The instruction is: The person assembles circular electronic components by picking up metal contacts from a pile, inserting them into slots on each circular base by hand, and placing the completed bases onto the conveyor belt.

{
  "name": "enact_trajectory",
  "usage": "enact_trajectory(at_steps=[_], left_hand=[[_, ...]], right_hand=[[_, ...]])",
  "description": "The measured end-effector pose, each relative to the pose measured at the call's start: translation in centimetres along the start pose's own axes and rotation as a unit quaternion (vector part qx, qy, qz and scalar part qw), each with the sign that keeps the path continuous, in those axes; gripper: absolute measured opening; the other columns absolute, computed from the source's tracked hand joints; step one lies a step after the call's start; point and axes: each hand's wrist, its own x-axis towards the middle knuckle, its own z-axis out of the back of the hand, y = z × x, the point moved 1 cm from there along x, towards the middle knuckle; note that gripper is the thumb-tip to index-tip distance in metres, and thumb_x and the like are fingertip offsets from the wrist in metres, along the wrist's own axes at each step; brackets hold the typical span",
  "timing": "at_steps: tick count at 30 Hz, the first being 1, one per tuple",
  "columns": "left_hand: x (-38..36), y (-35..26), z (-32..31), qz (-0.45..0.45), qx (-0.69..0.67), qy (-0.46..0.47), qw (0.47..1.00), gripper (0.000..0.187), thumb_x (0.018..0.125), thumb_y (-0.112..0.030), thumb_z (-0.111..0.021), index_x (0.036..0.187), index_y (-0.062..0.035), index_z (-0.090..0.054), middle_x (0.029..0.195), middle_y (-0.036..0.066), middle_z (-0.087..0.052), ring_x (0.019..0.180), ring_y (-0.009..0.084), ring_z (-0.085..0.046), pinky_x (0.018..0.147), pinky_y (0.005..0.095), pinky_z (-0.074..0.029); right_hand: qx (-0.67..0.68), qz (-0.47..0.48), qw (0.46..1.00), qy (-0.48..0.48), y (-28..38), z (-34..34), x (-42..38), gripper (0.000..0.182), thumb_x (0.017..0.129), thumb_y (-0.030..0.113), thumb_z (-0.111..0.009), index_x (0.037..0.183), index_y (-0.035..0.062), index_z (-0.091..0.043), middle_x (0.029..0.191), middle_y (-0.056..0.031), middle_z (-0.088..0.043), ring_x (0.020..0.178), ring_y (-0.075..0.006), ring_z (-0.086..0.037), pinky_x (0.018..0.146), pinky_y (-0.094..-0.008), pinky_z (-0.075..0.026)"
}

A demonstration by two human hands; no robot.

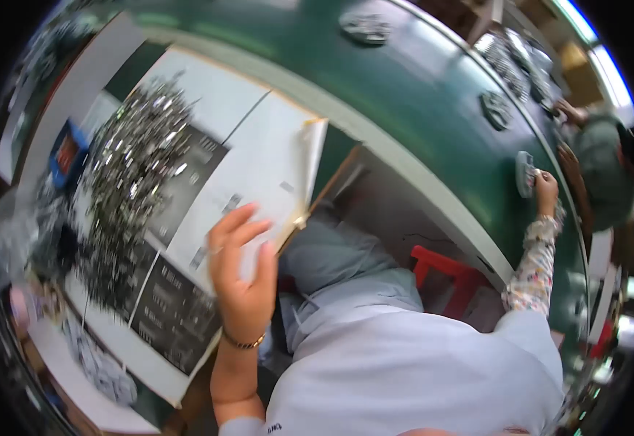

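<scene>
My left hand (241,276), with a bracelet at the wrist, is raised over the white board (241,174) with its fingers apart and nothing in them. Beside it on the board lies a large heap of small shiny metal pieces (135,160), next to dark printed sheets (171,312). Far to the right, my right hand (546,190), below a floral sleeve, grips the edge of a grey metallic part (525,174) over the green table (433,109). The fingertips on that part are small in view.
Two similar parts lie on the green surface, one at the top (366,27) and one further right (496,110). Across the table a co-worker in a dark green top (604,171) handles something. A red stool (444,272) stands below the table edge. A blue box (68,154) is at the left.
</scene>
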Motion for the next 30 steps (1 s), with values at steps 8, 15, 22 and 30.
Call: enact_trajectory(at_steps=[8, 15, 22, 30], left_hand=[[0.8, -1.0, -0.6, 0.246, -0.388, 0.046, 0.887, 0.054, 0.094, -0.006, -0.069, 0.144, -0.0019, -0.05, 0.126, 0.014, -0.064, 0.108, 0.0177, -0.062, 0.092, 0.0306, -0.051], [-6.8, 1.9, 5.5, 0.183, -0.316, -0.22, 0.905, 0.061, 0.095, -0.002, -0.067, 0.15, 0.0003, -0.04, 0.123, 0.009, -0.061, 0.107, 0.0148, -0.061, 0.094, 0.0292, -0.051], [-9.9, 1.3, 7.4, 0.344, 0.121, -0.15, 0.919, 0.059, 0.091, -0.015, -0.075, 0.14, 0.0021, -0.048, 0.087, 0.007, -0.067, 0.082, 0.0159, -0.067, 0.071, 0.0294, -0.053], [-8.3, 0.8, 11.9, 0.197, 0.287, -0.079, 0.934, 0.037, 0.087, -0.02, -0.078, 0.117, -0.0046, -0.065, 0.075, 0.006, -0.064, 0.066, 0.0228, -0.062, 0.06, 0.0344, -0.049]], right_hand=[[0.24, 0.69, 0.602, 0.323, 50.3, -2.8, -23.8, 0.033, 0.075, -0.007, -0.064, 0.106, 0.0022, -0.068, 0.099, -0.0138, -0.061, 0.079, -0.0327, -0.063, 0.07, -0.037, -0.053], [0.229, 0.715, 0.583, 0.312, 61.7, -12.0, -31.2, 0.023, 0.081, 0.003, -0.066, 0.104, 0.0023, -0.068, 0.099, -0.0148, -0.066, 0.084, -0.0359, -0.065, 0.075, -0.0425, -0.054], [0.094, 0.757, 0.595, 0.253, 64.7, -14.3, -35.6, 0.019, 0.083, 0.007, -0.066, 0.101, 0.0009, -0.066, 0.096, -0.0151, -0.066, 0.086, -0.0364, -0.065, 0.076, -0.0437, -0.055], [0.179, 0.754, 0.549, 0.312, 64.3, -14.9, -33.1, 0.019, 0.083, 0.003, -0.063, 0.102, 0.0016, -0.066, 0.096, -0.0132, -0.065, 0.085, -0.0353, -0.065, 0.075, -0.0432, -0.055]])
